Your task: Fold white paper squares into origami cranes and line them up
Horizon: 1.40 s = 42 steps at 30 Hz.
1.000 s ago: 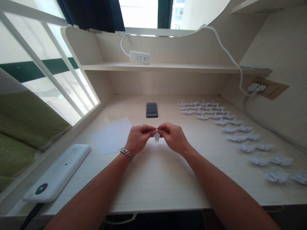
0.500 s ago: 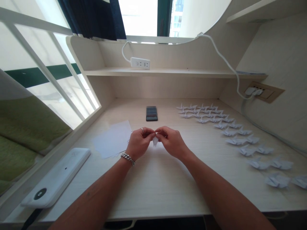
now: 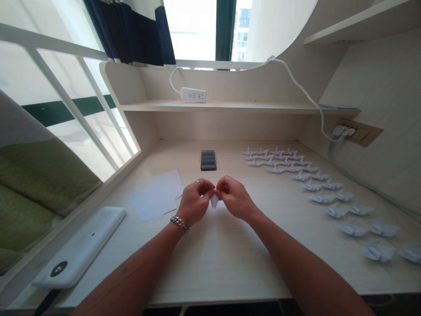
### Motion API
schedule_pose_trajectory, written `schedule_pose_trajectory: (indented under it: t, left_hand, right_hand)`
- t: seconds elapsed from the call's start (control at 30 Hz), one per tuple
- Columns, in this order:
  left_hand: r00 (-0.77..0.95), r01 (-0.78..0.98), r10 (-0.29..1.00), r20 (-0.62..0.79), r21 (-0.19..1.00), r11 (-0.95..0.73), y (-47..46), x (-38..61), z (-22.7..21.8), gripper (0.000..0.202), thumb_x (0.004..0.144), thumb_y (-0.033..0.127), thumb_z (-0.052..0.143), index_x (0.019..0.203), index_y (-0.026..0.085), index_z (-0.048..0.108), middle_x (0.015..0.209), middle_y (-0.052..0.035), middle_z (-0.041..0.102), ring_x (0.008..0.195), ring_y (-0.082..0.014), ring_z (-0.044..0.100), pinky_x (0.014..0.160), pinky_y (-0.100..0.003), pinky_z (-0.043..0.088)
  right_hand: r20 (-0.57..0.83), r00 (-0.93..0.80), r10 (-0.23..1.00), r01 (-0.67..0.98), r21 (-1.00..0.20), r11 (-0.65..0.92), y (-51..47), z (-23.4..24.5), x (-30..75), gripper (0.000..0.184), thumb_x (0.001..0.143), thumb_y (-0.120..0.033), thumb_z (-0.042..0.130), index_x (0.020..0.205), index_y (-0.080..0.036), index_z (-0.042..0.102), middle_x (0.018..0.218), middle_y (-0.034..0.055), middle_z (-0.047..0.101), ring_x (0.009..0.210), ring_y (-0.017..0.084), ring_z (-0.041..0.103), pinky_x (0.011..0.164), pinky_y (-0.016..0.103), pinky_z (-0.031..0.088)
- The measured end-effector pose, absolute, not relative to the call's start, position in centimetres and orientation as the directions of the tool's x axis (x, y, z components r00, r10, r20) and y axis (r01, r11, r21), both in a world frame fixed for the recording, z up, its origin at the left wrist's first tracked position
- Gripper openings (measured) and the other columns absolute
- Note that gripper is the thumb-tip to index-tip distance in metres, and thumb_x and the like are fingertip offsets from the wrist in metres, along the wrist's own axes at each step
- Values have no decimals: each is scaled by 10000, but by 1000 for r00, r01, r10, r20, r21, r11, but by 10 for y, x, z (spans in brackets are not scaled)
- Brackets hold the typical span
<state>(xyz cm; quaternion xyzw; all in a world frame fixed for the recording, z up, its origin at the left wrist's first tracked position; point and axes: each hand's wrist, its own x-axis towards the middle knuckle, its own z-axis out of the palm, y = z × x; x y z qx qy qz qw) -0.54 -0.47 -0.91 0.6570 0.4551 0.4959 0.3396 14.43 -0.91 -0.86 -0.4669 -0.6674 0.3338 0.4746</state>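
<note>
Above the middle of the desk, a small folded piece of white paper (image 3: 214, 202) is pinched between my two hands, its pointed end hanging down. My left hand (image 3: 196, 199), with a ring and a chain bracelet, grips its left side between thumb and fingertips. From the right, my right hand (image 3: 235, 198) pinches the upper part, fingers curled. The fingertips hide the top of the folded paper. Left of my hands lie loose sheets of white paper (image 3: 154, 195). Folded paper cranes (image 3: 322, 198) stand in rows along the right side of the desk.
A small dark case (image 3: 208, 160) lies behind my hands. At the left front edge is a long white device (image 3: 80, 248) with a black cord. A power strip (image 3: 194, 95) sits on the shelf (image 3: 230, 107). A white cable runs to the wall socket (image 3: 362, 131) at right.
The view has tilted up slightly, so things sit a little lower. Both hands keep their pinch on the folded paper, with the fingers shifted slightly at its top.
</note>
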Motion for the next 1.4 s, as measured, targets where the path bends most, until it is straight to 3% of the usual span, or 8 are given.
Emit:
schedule_pose_trajectory:
  t: [0.4,0.5,0.7,0.8,0.9,1.07,1.23,1.4]
  left_hand:
    - [92,115,945,314,939,-323,1,-5,-13,187,732,238,678,895,154,645,818,-42,686,752,-157,646,706,-288,511]
    - [51,150,945,322,933,-327,2,-7,-12,154,705,203,692,836,157,626,766,-25,670,715,-153,643,684,-285,512]
    - [46,209,922,384,899,-385,0,-9,-14,213,725,228,695,913,170,615,794,-27,670,746,-161,653,714,-301,521]
    - [6,218,928,373,905,-365,1,-10,-12,285,704,317,735,914,167,613,801,-35,676,733,-162,649,700,-296,518]
    - [2,249,959,282,929,-274,3,-11,-9,304,702,427,727,758,148,620,697,-38,659,644,-150,613,626,-275,489]
    - [167,10,983,76,997,-78,-1,-7,-3,369,739,492,675,774,125,658,763,-72,682,700,-150,623,673,-281,503]
    - [124,-83,989,82,994,-72,-4,-6,-3,328,679,412,757,808,127,658,732,-39,666,697,-127,612,678,-255,499]
    - [105,-77,984,142,988,-135,0,-8,-6,299,669,377,771,803,128,672,739,-42,670,708,-135,611,682,-264,504]
  right_hand:
    - [351,-55,935,242,-904,353,-4,-15,146,115,761,-172,587,871,-205,580,710,-4,656,653,152,622,615,268,473]
    - [354,-85,931,258,-895,364,-6,-12,146,148,781,-182,593,926,-199,621,729,8,685,673,155,642,650,272,485]
    - [388,-160,907,437,-796,418,-9,-8,148,108,803,-253,629,758,-209,717,737,18,717,696,166,641,671,280,468]
    - [452,-62,890,390,-810,438,-7,-9,149,104,802,-261,643,813,-226,740,788,16,735,725,172,657,691,283,487]
    - [507,55,860,327,-823,464,-6,-10,148,120,798,-260,657,870,-232,750,864,26,745,792,182,676,725,285,515]
    - [550,85,831,300,-809,505,-7,-13,145,120,786,-225,672,874,-232,754,867,32,742,801,181,685,684,273,540]
    - [543,53,838,280,-814,509,-9,-15,142,127,785,-220,666,881,-213,748,887,46,734,806,183,681,681,280,553]
    - [425,-39,904,141,-894,426,-10,-12,142,236,789,-302,670,984,-186,734,957,76,738,840,205,691,741,317,564]
